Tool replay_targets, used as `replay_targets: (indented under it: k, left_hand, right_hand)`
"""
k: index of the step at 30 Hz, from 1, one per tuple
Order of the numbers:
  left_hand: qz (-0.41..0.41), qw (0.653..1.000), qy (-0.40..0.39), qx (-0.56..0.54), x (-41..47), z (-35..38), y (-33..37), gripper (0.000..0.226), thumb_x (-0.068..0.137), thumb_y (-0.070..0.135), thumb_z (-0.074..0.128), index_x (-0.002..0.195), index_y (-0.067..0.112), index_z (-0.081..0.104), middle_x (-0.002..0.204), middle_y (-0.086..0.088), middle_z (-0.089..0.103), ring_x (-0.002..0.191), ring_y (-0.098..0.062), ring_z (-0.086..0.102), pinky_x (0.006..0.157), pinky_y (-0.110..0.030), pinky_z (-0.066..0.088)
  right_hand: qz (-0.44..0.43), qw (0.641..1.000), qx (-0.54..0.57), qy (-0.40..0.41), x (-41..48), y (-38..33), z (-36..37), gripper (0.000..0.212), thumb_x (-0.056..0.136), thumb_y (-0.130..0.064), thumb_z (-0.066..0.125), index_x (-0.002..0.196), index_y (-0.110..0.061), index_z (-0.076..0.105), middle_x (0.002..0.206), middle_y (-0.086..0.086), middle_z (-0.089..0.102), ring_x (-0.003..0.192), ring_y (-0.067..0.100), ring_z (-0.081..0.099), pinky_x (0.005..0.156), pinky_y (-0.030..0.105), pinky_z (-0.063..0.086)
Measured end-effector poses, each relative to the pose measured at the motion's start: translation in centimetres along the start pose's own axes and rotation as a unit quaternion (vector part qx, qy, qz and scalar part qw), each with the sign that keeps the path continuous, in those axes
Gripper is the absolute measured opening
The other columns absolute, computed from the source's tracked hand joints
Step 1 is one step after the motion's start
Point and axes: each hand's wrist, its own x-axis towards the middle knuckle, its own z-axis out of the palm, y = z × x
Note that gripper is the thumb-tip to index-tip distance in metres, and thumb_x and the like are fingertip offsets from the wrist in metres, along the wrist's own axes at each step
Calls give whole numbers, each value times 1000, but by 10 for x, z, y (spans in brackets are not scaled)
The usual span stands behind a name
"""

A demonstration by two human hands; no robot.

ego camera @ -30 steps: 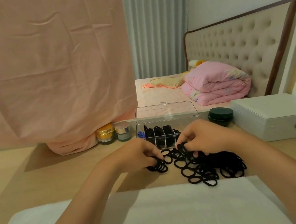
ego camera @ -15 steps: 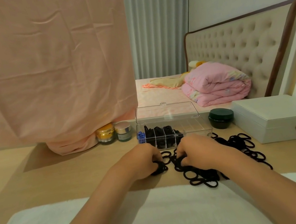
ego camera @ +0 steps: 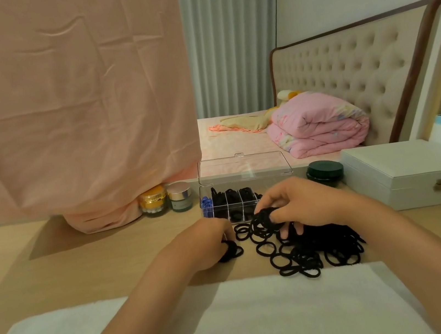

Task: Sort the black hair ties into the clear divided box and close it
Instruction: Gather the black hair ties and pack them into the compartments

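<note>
1. Head view: because the hair ties (ego camera: 307,251) are light, soft elastic loops with a matte fabric skin, I judge they will snag on one another and not slide free, so I take each by a pinch across its cord, not by scooping the pile.
2. Head view: my left hand (ego camera: 207,245) is curled on the table with its fingers closed over a small bundle of ties (ego camera: 231,251) at 9 o'clock of the pile.
3. Head view: my right hand (ego camera: 303,207) is raised over the pile's 12 o'clock edge, thumb and forefinger pinching a clump of loops (ego camera: 265,219), the other fingers spread down into the heap.
4. Head view: the clear divided box (ego camera: 232,204) sits just beyond my hands at 12 o'clock, a rigid, glossy, thin-walled plastic rectangle. Its lid (ego camera: 244,166) stands open at the back.
5. Head view: several compartments already hold black ties; the far-left one holds something blue (ego camera: 206,203).
6. Head view: the loose pile lies on the smooth pale wooden table (ego camera: 84,263), between the box and the white towel (ego camera: 238,322) at 6 o'clock.
7. Judgement: the lid looks brittle; press it shut evenly, with no loop over the rim.
</note>
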Motion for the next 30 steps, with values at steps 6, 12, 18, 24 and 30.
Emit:
replay_targets:
  k: [6, 12, 18, 24, 30]
  left_hand:
    - [-9, 1000, -3, 10, -2, -3, 3, 32, 100, 15, 54, 130, 23, 58, 131, -2, 58, 113, -18, 58, 97, -29, 51]
    - [-18, 934, 74, -349, -2, -12, 12, 5, 94, 14, 67, 96, 18, 65, 93, -2, 70, 73, -10, 65, 61, -20, 51]
    - [-22, 849, -35, -526, -5, -20, 10, 21, 92, 15, 70, 112, 13, 74, 109, -12, 74, 94, -21, 69, 74, -24, 56]
    - [11, 752, -103, -651, -10, -24, 11, 30, 96, 19, 62, 121, 3, 70, 103, -14, 67, 94, -22, 63, 81, -30, 60]
    - [19, 810, -64, -583, -9, -20, 19, 28, 94, 3, 63, 118, 13, 73, 114, -9, 75, 105, -19, 69, 89, -25, 57]
  right_hand:
    - [8, 999, 35, -9, -5, -3, -3, 17, 99, -6, 61, 109, -16, 70, 96, 3, 79, 85, 16, 78, 65, 24, 61]
    - [-31, 986, 153, -59, -12, -22, 6, 15, 99, -8, 63, 109, -11, 74, 95, 15, 78, 80, 24, 73, 59, 24, 58]
    - [8, 988, 152, 35, -4, -19, 14, 14, 98, -9, 65, 107, -12, 75, 86, 10, 79, 69, 18, 74, 57, 24, 61]
    - [31, 990, 108, 84, -2, -17, 16, 12, 93, -11, 69, 103, -15, 74, 86, 9, 79, 68, 20, 76, 60, 30, 63]
    - [25, 993, 32, 112, -1, -20, 16, 7, 86, -21, 76, 91, -21, 71, 76, 3, 76, 54, 5, 67, 53, 24, 58]
